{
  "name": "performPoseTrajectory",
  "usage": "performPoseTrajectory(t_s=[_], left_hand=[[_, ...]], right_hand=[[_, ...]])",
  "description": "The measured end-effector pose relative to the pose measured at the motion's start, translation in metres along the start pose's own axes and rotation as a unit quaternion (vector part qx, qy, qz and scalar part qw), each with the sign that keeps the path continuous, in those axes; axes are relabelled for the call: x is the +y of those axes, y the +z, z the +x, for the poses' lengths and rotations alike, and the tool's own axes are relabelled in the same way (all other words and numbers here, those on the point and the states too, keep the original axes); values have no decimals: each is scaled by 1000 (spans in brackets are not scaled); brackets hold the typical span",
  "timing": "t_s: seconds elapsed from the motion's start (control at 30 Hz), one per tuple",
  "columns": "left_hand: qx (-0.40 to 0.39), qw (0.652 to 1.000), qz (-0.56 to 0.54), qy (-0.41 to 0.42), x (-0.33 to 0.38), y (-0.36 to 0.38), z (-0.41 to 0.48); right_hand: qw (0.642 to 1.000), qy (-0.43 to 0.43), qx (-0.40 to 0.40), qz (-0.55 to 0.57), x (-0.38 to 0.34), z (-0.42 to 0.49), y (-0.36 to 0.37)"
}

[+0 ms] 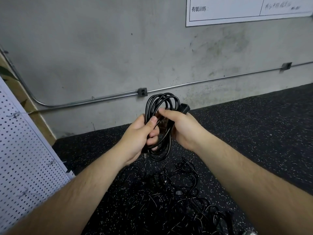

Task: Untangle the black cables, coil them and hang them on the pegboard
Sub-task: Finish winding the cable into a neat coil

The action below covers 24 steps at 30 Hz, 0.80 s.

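A coiled black cable [160,102] stands upright between my two hands, in front of the grey wall. My left hand [137,136] grips the coil's left side, thumb laid over the strands. My right hand [179,126] holds the right side, and the cable's black plug [185,107] sticks out above its fingers. The coil's lower loop [158,156] hangs below both hands. On the floor beneath lies a tangled heap of black cables [177,197]. A white pegboard [22,158] with metal hooks leans at the left.
The floor [254,133] is black speckled rubber. A metal conduit [84,100] with an outlet box [142,92] runs along the concrete wall. A white printed board [245,11] hangs at the upper right. A wooden edge stands behind the pegboard.
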<state>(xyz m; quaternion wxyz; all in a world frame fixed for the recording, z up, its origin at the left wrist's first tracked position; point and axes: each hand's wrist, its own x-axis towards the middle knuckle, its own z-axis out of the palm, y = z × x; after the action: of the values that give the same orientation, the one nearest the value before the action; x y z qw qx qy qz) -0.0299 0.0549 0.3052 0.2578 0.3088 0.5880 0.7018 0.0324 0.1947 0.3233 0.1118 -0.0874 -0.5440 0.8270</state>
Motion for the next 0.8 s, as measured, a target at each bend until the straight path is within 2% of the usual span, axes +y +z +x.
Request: performPoseTrajectory(t_s=[0.07, 0.13, 0.27, 0.37, 0.5, 0.63, 0.7, 0.8], left_hand=[[33, 995, 94, 8, -4, -5, 3], [78, 984, 162, 5, -6, -7, 6], [153, 961, 232, 14, -6, -6, 9], [182, 962, 199, 31, -4, -9, 11], [179, 979, 93, 9, 0, -10, 9], [180, 982, 55, 19, 7, -14, 11], [154, 988, 15, 5, 7, -17, 9], [59, 996, -54, -50, 1, -16, -1]], right_hand=[[999, -23, 32, -5, 0, 2, -2], [999, -29, 29, 19, 1, 2, -2], [995, -41, 14, 87, 4, 6, 3], [992, -46, 8, 119, 1, 8, 5], [995, -46, 52, 76, -2, 10, 9], [994, -81, 68, 19, -8, 11, 12], [991, -104, 69, -51, -9, 11, 10], [982, -97, 93, -135, -1, 6, 12]])
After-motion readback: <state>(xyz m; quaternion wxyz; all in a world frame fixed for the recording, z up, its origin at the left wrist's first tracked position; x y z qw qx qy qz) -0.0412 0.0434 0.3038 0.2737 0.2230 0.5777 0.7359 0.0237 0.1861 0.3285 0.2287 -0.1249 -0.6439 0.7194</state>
